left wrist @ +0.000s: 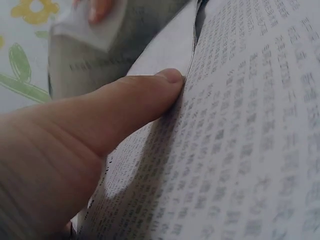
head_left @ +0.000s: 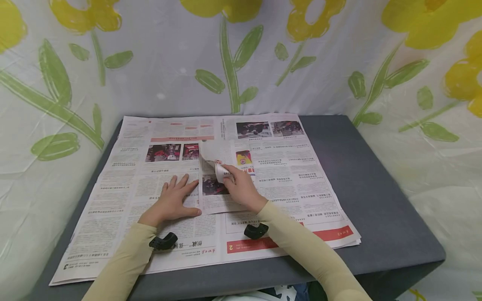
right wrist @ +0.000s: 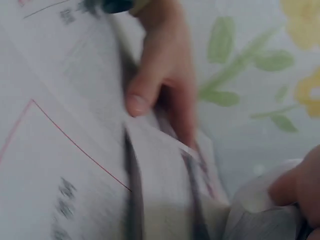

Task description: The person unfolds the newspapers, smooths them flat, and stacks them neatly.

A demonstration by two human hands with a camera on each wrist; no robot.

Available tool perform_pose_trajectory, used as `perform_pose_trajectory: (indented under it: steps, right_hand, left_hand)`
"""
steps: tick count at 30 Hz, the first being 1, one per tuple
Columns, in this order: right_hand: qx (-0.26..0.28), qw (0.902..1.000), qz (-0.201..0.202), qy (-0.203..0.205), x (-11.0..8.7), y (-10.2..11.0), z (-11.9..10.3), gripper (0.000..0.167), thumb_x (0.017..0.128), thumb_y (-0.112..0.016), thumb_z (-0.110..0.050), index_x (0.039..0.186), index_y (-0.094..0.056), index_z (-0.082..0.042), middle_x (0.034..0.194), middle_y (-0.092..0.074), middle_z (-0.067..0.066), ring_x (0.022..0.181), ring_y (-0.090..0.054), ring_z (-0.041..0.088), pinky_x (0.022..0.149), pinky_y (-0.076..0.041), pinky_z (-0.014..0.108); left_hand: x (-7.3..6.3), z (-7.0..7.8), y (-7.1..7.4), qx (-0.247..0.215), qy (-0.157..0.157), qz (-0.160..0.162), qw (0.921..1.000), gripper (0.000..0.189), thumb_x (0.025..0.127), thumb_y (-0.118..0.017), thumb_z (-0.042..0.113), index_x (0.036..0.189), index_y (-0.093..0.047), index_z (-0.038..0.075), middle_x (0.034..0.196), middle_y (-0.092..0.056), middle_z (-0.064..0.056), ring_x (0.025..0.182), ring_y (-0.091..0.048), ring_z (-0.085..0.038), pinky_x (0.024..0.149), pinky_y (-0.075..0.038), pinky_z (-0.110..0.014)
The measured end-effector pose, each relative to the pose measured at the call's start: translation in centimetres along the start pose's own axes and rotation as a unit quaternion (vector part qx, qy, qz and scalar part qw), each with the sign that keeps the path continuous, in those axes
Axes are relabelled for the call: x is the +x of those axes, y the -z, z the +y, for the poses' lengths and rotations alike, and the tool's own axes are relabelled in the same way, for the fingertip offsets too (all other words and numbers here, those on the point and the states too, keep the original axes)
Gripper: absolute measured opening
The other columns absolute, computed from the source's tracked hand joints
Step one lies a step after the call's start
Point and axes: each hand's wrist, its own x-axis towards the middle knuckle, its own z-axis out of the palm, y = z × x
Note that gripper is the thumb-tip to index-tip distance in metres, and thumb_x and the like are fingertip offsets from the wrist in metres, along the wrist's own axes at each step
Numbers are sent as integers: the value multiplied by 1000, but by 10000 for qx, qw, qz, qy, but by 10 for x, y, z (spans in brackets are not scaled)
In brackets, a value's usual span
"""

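Note:
A smaller piece of newspaper point(head_left: 216, 205) lies on top of spread newspaper sheets point(head_left: 132, 196). My right hand point(head_left: 244, 189) pinches a curled white flap of paper point(head_left: 221, 172) over the smaller piece, whose upper left edge is lifted. To the left, my left hand point(head_left: 175, 201) rests with fingers spread on the sheets, thumb and index tips at the piece's left edge. In the left wrist view the left thumb point(left wrist: 125, 107) lies straight against the printed paper. The right wrist view shows the right hand point(right wrist: 302, 187) on the curled paper, partly cut off by the frame.
A dark grey table point(head_left: 361, 188) lies under the newspaper, with its bare part along the right side. A white curtain point(head_left: 158, 71) with yellow flowers hangs behind and at both sides. Black curved wrist pieces point(head_left: 256, 231) sit beside both forearms.

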Motion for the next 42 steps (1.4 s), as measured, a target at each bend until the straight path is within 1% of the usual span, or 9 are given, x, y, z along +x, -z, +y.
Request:
perform_pose_trajectory:
  steps: [4,10,13,17,21,27,35,38,42]
  right_hand:
    - [1068,9929,489,-207,-5,28,6,47,102,-55,-9,149,-50,-5,141,-60,22,116,-65,29,87,-56,36]
    - [2471,9621,943,-667,-20,71,17,50,103,-52,-2,152,-45,-7,129,-63,26,87,-64,3,73,-53,18]
    - [2866,9514,841,-750,-29,84,24,50,104,-51,-1,153,-42,-5,139,-60,28,104,-72,9,84,-58,21]
    - [2062,9759,453,-550,-34,80,31,48,103,-56,-8,150,-46,-2,147,-57,24,132,-62,32,104,-55,39]
    - [132,9993,-321,-149,-35,57,26,58,100,-65,-27,151,-47,-4,155,-50,19,146,-46,36,118,-40,52]
    - [-2305,9651,-1204,318,-31,8,21,78,94,-64,-56,155,-43,-12,162,-36,22,152,-30,46,120,-26,64]
    - [-2783,9533,-1169,53,-31,-8,24,69,99,-60,-45,156,-42,-11,165,-34,20,154,-26,46,120,-24,66]
    - [-2705,9579,-931,259,-28,-9,26,57,102,-58,-36,152,-49,-9,158,-46,19,148,-38,45,115,-33,64]
    - [-2043,9768,-607,212,-21,-3,25,48,103,-58,-24,147,-54,-7,143,-63,17,135,-56,42,107,-46,56]
  left_hand:
    - [1,2,0,6,51,-30,10000,102,77,-83,54,157,-40,7,166,-19,-31,151,-6,-63,115,-7,-80]
    - [2,2,0,-2,107,-70,9999,103,77,-83,54,157,-39,5,166,-18,-32,151,-5,-63,116,-6,-80]
    - [0,0,0,11,81,-34,10000,101,77,-82,54,156,-41,6,165,-19,-33,150,-5,-64,115,-6,-80]
    - [0,0,-1,31,91,-6,10000,98,76,-82,49,155,-43,7,165,-20,-33,150,-7,-65,114,-7,-81]
    - [1,1,-2,36,90,-12,10000,96,75,-82,44,156,-42,9,165,-21,-33,150,-7,-64,115,-7,-81]
    - [3,3,-3,64,60,-1,10000,97,74,-83,45,155,-43,9,165,-22,-33,149,-8,-65,114,-8,-81]
    - [2,5,-1,6,13,-69,10000,98,75,-82,50,156,-43,10,165,-20,-33,150,-7,-65,114,-8,-81]
    - [2,3,-1,13,29,-99,9999,104,73,-84,53,156,-41,9,166,-19,-33,150,-5,-64,115,-6,-80]
    - [1,0,-1,7,33,-142,9999,111,68,-87,57,157,-40,10,166,-16,-32,151,-3,-63,116,-5,-80]
